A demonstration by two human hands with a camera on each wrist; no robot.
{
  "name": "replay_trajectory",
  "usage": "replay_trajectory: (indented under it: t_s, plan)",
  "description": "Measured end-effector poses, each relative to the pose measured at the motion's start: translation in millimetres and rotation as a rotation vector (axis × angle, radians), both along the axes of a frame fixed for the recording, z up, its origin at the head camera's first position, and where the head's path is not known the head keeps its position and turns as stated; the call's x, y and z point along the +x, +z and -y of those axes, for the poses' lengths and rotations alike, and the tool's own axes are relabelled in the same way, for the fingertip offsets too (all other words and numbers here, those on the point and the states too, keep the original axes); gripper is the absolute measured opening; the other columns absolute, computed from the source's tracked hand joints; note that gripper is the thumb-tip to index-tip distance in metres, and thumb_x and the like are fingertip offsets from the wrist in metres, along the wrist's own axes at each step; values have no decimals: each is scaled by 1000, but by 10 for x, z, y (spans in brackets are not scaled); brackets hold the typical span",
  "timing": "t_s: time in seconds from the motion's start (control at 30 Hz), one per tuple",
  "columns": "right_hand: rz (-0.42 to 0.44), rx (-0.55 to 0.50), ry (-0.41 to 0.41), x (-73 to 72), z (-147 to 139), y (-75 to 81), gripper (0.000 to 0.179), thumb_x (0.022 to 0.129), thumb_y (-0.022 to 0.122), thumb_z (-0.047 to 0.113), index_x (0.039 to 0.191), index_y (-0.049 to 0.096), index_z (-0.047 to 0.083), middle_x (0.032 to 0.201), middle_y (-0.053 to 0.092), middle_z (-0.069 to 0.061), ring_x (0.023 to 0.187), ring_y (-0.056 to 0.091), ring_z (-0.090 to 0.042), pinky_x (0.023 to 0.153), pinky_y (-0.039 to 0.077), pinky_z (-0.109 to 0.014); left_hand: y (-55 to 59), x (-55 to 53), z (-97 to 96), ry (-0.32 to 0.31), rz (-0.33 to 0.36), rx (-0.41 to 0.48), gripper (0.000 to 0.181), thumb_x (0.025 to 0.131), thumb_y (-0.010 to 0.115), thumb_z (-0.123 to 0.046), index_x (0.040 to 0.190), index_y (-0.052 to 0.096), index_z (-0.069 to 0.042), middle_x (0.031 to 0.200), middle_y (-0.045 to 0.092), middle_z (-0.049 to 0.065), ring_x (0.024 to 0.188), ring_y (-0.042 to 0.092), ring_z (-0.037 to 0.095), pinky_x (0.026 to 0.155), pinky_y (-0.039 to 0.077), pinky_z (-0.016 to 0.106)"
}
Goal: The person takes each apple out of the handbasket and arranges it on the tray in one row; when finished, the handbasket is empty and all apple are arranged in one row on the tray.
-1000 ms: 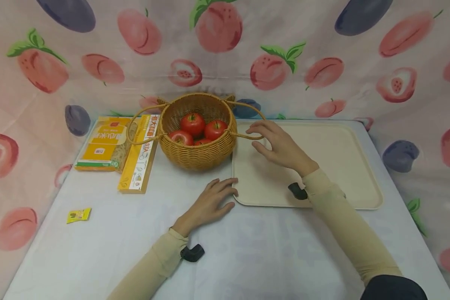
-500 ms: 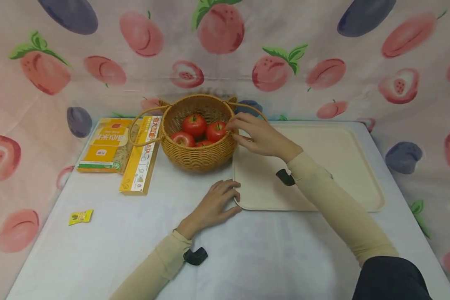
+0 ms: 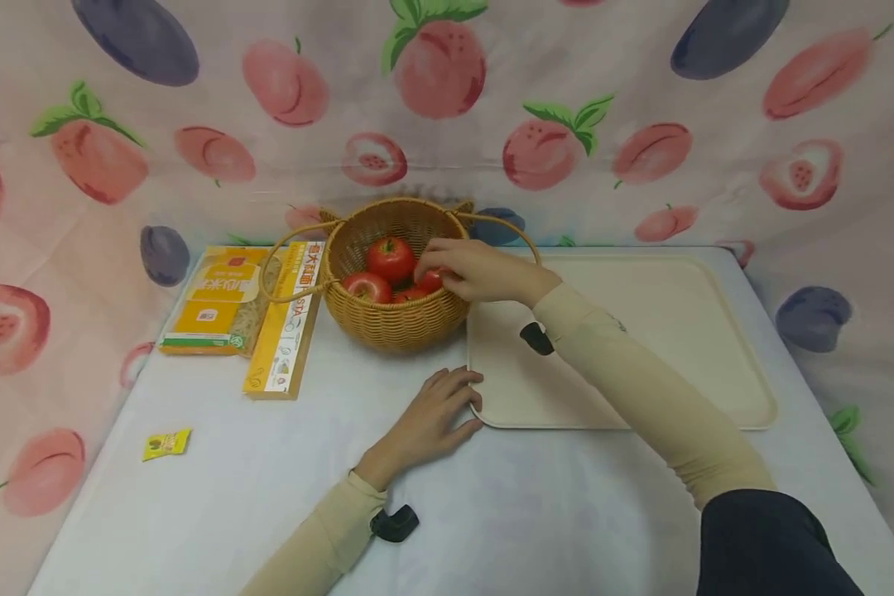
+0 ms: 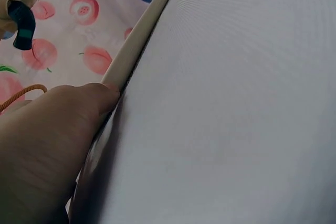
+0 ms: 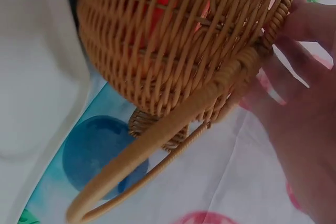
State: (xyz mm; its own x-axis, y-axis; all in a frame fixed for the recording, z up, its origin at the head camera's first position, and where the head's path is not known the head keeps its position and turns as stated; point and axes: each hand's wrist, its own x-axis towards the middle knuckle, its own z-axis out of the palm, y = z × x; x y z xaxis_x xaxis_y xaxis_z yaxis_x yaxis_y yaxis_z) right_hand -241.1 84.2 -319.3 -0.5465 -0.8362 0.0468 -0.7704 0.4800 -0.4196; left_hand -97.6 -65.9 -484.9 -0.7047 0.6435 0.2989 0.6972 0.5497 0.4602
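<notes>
A wicker basket (image 3: 395,323) stands at the back of the table with several red apples (image 3: 391,259) in it. My right hand (image 3: 484,271) reaches over the basket's right rim, its fingers over the rightmost apple (image 3: 432,279). In the right wrist view the spread fingers (image 5: 286,77) pass over the rim; their tips are hidden inside. My left hand (image 3: 430,418) rests at the near left corner of a cream tray (image 3: 626,348), fingertips on its rim. The left wrist view shows the thumb (image 4: 105,95) against the tray's edge (image 4: 131,51).
Left of the basket lie a yellow bag of grain (image 3: 212,302) and a long yellow pasta box (image 3: 283,348). A small yellow wrapped packet (image 3: 166,444) lies nearer on the left. One looped basket handle (image 3: 517,232) overhangs the tray's far left corner. A fruit-print cloth hangs behind.
My right hand has moved left from the basket's right handle, across the rim and over the apples. The left hand stays at the tray corner. The head view has shifted slightly.
</notes>
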Motion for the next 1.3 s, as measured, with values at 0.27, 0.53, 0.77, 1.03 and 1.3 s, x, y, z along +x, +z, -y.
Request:
replay_trajectory:
  t_s: [0.27, 0.53, 0.77, 1.03, 1.3]
  plan:
    - [167, 122, 53, -216, 301, 46, 24, 95, 50, 9, 115, 63, 12, 120, 58, -5, 107, 58, -19, 94, 49, -35, 22, -7, 53, 18, 18, -6, 16, 89, 64, -31, 97, 56, -22, 136, 48, 0, 135, 40, 20, 117, 25, 47]
    - [256, 290, 89, -257, 495, 53, 27, 96, 52, 12, 122, 61, 11, 124, 58, -5, 117, 53, -21, 101, 44, -37, 22, 7, 61, 14, 26, 15, 15, 88, 66, -29, 97, 57, -21, 135, 50, 2, 134, 41, 22, 116, 26, 47]
    - [317, 475, 113, -278, 619, 54, 35, 99, 46, 28, 133, 52, 20, 139, 49, 1, 132, 41, -17, 111, 36, -35, 6, 8, 53, -2, 7, 40, 15, 88, 66, -30, 97, 56, -21, 134, 51, 3, 132, 43, 21, 115, 27, 49]
    - [390, 682, 71, -310, 699, 53, 46, 98, 37, 46, 143, 38, 33, 152, 31, 2, 144, 22, -22, 119, 21, -43, -9, 15, 39, -17, 16, 44, 15, 88, 65, -29, 97, 56, -20, 135, 50, 3, 133, 42, 21, 116, 27, 51]
    - [520, 803, 2, -369, 767, 45, 51, 94, 38, 54, 143, 26, 48, 159, 9, 6, 147, 4, -21, 120, 10, -48, -22, 11, 25, -22, -1, 49, 15, 89, 64, -29, 97, 55, -20, 135, 50, 3, 134, 41, 22, 115, 26, 51]
